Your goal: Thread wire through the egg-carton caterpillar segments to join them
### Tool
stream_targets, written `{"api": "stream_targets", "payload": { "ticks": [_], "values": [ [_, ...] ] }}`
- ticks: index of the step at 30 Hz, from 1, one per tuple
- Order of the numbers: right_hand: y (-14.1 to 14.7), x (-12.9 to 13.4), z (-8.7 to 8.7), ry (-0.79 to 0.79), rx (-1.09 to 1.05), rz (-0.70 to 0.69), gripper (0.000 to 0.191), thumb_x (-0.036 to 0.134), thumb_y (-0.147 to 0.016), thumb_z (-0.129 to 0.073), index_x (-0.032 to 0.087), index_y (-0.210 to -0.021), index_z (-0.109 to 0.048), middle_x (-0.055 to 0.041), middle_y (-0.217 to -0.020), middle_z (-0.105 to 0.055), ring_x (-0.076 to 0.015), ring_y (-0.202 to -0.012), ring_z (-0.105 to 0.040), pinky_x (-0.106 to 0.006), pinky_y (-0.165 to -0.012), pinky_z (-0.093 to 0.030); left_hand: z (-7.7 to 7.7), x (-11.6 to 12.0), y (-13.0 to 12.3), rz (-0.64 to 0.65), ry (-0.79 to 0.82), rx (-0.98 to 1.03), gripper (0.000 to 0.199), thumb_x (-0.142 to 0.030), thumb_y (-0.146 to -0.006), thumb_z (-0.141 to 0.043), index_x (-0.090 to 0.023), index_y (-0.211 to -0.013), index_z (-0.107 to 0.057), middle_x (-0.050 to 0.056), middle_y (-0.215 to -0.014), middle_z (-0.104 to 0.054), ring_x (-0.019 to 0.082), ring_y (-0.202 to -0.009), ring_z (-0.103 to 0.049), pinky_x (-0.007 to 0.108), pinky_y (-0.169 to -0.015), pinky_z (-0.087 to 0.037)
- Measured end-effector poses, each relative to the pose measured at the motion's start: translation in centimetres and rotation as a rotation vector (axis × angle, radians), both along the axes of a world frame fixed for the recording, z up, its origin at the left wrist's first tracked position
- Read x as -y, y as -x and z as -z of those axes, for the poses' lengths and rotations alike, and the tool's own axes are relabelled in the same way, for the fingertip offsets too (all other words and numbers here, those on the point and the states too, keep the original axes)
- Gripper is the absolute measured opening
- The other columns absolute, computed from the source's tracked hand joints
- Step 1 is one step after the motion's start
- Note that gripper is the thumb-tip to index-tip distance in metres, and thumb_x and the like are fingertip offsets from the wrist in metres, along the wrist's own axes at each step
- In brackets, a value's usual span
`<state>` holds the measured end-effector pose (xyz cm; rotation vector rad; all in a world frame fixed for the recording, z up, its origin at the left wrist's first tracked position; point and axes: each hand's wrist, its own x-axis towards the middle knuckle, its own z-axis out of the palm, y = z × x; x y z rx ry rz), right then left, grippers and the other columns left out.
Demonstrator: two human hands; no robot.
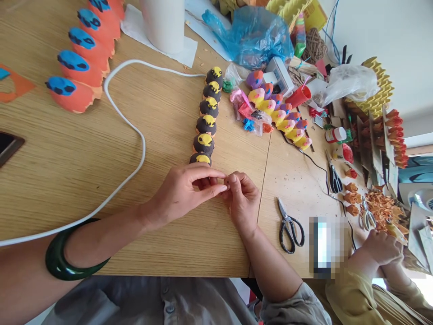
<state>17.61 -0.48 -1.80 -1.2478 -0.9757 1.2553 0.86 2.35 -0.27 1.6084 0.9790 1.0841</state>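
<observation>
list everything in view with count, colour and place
Table: one, brown, underneath
Orange row: one, blue-topped, upper left
Black row: one, yellow-topped, centre
Yellow row: one, yellow, upper right
Purple row: one, orange-marked, behind yellow
Cylinder: one, white, top
Cable: one, white, left
Bag: one, blue, top
Scissors: three, black or silver, right
Bottle: one, white, right
Scraps: uncounted, orange, right
Other clutter: uncounted, mixed, right
Device: one, black, left edge
Co-worker's hands: two, far right
Bangle: one, dark green, left wrist
Left hand: one, centre
Right hand: one, centre
</observation>
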Motion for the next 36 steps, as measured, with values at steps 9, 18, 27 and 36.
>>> {"api": "stream_targets", "payload": {
  "ticks": [9,18,27,36],
  "values": [
    [-0.1,0.3,0.5,0.008,0.023,-0.086,0.043,0.056,-0.101,-0.065,0.022,-0.075,-0.066,0.0033,-0.064,-0.059,-0.0111,-0.059,-0.056,-0.026,-0.058,-0.044,-0.1,0.2,0.3,-0.047,-0.191,-0.088,0.009,-0.011,-0.096,-0.073,-0.017,-0.093,-0.079,0.0,-0.084,-0.077,0.009,-0.074,-0.069,0.016,-0.067,-0.052],
    [0.1,0.1,-0.4,-0.016,0.036,-0.061,0.034,0.052,-0.094,-0.076,0.022,-0.079,-0.066,0.004,-0.068,-0.065,-0.0106,-0.057,-0.061,-0.025,-0.055,-0.049,-0.3,0.1,0.4,-0.052,-0.044,-0.037,0.014,-0.018,-0.096,-0.071,-0.019,-0.101,-0.084,0.003,-0.091,-0.079,0.011,-0.074,-0.069,0.019,-0.066,-0.054],
    [0.1,0.1,-0.6,0.012,0.001,-0.077,0.03,0.049,-0.093,-0.077,0.022,-0.082,-0.069,0.0047,-0.068,-0.064,-0.0097,-0.057,-0.061,-0.024,-0.057,-0.05,-0.4,0.0,0.3,-0.033,0.05,0.005,0.013,-0.019,-0.097,-0.071,-0.018,-0.1,-0.084,0.0,-0.084,-0.075,0.006,-0.06,-0.058,0.017,-0.056,-0.047],
    [0.0,0.1,-0.1,-0.013,-0.024,-0.016,0.027,0.049,-0.095,-0.075,0.023,-0.09,-0.073,0.0038,-0.07,-0.066,-0.0096,-0.054,-0.058,-0.026,-0.055,-0.054,-0.8,-0.2,0.3,-0.061,0.149,0.077,0.014,-0.025,-0.096,-0.071,-0.017,-0.093,-0.081,-0.001,-0.069,-0.065,0.006,-0.05,-0.052,0.018,-0.048,-0.042]
  ]
}}
